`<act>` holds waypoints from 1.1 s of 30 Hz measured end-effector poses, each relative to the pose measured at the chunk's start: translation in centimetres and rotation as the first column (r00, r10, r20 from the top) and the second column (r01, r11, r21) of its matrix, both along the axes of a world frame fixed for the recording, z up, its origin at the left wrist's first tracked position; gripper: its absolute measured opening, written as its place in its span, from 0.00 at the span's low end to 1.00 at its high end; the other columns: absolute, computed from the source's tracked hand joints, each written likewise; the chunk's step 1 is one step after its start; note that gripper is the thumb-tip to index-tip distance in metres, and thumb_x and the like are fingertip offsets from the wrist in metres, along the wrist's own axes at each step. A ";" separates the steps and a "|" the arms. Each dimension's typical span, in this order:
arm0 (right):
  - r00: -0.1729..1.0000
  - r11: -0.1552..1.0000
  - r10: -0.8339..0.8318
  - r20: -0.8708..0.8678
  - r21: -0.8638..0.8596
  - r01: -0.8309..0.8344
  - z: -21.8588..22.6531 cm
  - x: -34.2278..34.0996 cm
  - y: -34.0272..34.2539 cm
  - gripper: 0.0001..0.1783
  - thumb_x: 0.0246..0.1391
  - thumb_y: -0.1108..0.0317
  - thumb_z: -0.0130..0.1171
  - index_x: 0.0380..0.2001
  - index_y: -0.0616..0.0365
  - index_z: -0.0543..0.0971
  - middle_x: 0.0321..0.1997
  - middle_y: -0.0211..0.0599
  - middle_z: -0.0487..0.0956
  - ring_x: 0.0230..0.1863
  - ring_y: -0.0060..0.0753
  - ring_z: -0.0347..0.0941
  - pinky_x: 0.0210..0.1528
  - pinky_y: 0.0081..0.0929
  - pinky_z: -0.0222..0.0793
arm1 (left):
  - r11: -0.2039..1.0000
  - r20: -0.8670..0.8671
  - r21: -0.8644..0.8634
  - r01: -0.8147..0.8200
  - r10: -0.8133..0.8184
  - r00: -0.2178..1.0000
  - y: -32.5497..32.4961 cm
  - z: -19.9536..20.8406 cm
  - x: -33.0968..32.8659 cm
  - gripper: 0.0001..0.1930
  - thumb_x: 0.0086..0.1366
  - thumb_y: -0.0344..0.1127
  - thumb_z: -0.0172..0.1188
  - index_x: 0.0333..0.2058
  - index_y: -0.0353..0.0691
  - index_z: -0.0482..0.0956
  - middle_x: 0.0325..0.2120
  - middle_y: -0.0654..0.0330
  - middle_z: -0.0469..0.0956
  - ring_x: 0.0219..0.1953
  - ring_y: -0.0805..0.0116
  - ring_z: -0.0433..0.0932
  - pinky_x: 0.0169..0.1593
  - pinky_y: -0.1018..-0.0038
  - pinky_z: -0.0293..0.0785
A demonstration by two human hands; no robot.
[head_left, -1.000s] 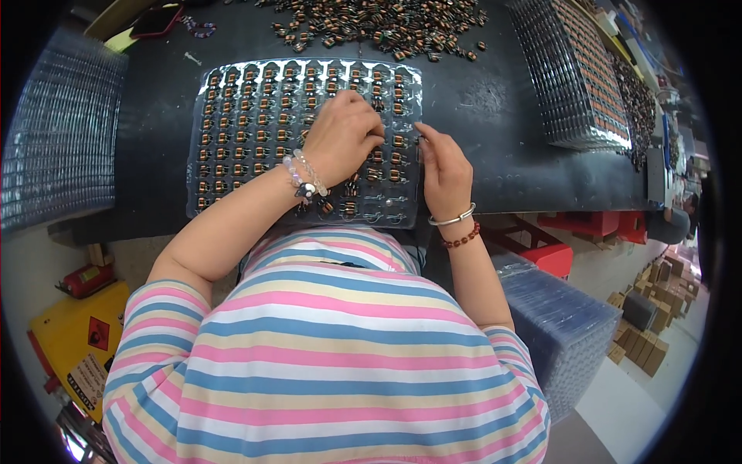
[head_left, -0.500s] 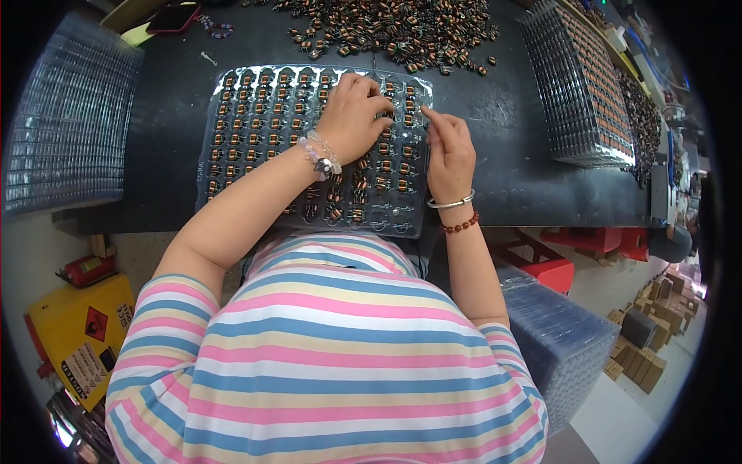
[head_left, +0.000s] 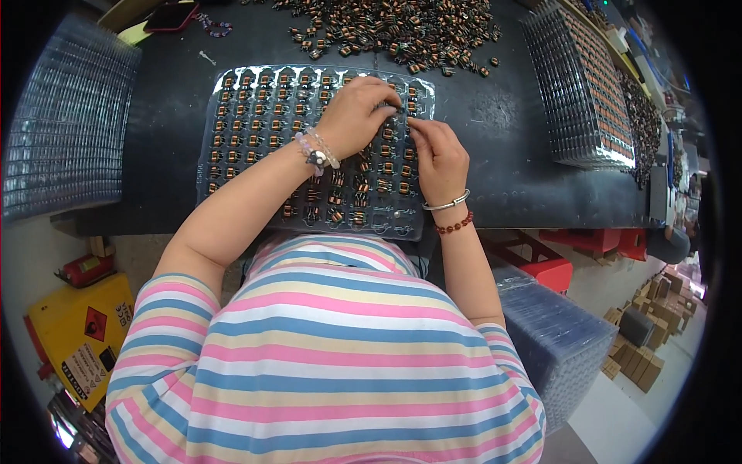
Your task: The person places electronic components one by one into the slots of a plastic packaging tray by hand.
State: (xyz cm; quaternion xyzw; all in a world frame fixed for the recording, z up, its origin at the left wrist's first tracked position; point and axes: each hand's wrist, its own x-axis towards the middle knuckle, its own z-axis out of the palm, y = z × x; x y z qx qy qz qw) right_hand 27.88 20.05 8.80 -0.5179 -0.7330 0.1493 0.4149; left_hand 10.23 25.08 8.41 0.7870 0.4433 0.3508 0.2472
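Observation:
A clear plastic tray (head_left: 202, 147) lies on the dark table in front of me, its pockets holding rows of small copper-wound coils (head_left: 234, 141). Over the tray's upper right part, my left hand (head_left: 357, 116) is closed, thumb and fingertips bent together. What it pinches, if anything, is hidden. My right hand (head_left: 443, 158) comes in over the right edge, thumb and forefinger pressed together close to the left fingertips; anything between them is too small to make out. Several loose coils (head_left: 337, 197) lie jumbled near the tray's lower middle, partly below my left wrist.
A heap of loose coils (head_left: 402, 31) covers the table's far middle. Stacked clear trays (head_left: 66, 116) stand at the left; a stack of filled trays (head_left: 580, 85) is at the right. A phone (head_left: 171, 17) lies far left. Wrapped trays (head_left: 553, 332) stand below the table, beside a red stool (head_left: 541, 267).
My right hand has shifted left over the tray, and its thumb and forefinger have come closer together. My left fingers have moved slightly right and drawn in, so both hands' fingertips nearly meet.

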 end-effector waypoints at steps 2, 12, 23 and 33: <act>1.000 1.000 -0.006 0.006 0.004 0.006 -0.1 0.2 0.1 0.07 0.52 0.75 0.58 0.36 0.58 0.80 0.33 0.38 0.79 0.33 0.37 0.76 0.36 0.27 0.71 | 0.987 0.096 -0.158 -0.029 0.045 0.994 0.3 0.2 -0.3 0.05 0.57 0.32 0.60 0.33 0.42 0.81 0.33 0.59 0.79 0.45 0.56 0.72 0.51 0.63 0.67; 0.979 0.997 -0.064 0.194 0.052 0.055 -0.3 0.3 -0.3 0.07 0.48 0.71 0.63 0.33 0.55 0.81 0.32 0.33 0.78 0.33 0.36 0.72 0.36 0.29 0.69 | 0.998 -0.215 -0.028 0.061 -0.066 0.974 0.9 0.9 -0.2 0.06 0.54 0.36 0.64 0.29 0.42 0.82 0.34 0.60 0.78 0.44 0.58 0.71 0.51 0.64 0.66; 0.964 0.994 -0.110 0.244 0.042 0.103 -0.2 0.7 -0.3 0.06 0.48 0.68 0.64 0.29 0.56 0.80 0.35 0.35 0.76 0.34 0.36 0.74 0.34 0.30 0.69 | 0.997 -0.168 0.070 0.020 -0.007 0.986 -2.8 2.5 -3.7 0.07 0.52 0.38 0.66 0.27 0.43 0.82 0.39 0.59 0.74 0.50 0.56 0.67 0.56 0.62 0.64; 0.970 0.988 0.140 0.198 0.042 -0.151 2.7 -0.9 -2.8 0.09 0.48 0.70 0.63 0.35 0.54 0.81 0.38 0.35 0.77 0.40 0.37 0.73 0.40 0.31 0.71 | 0.948 0.142 -0.314 -0.045 0.094 0.985 -4.9 2.2 -4.7 0.08 0.59 0.35 0.60 0.36 0.38 0.80 0.32 0.57 0.79 0.43 0.60 0.74 0.49 0.67 0.70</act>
